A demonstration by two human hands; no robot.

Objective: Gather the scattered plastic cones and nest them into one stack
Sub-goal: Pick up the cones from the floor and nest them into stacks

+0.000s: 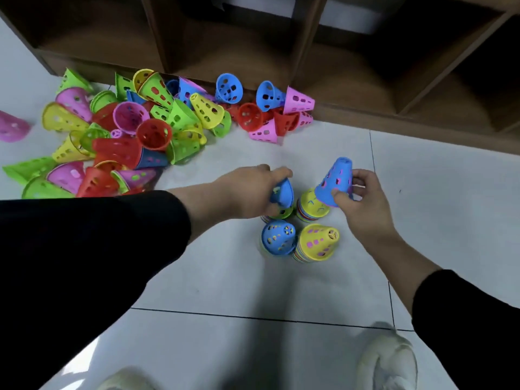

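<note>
My left hand grips a blue cone just above a short stack whose green rim shows under it. In my right hand is another blue cone, held tilted in the air with a pink one nested inside. Three more stacks stand upright on the floor between my hands: one yellow-topped, one blue-topped, one yellow-topped. A big pile of loose cones in pink, green, yellow, red and blue lies far left.
A dark wooden shelf unit runs along the back, with a small cluster of blue, red and pink cones against its base. One pink cone lies at the left edge. My white shoes are at the bottom on the tiled floor.
</note>
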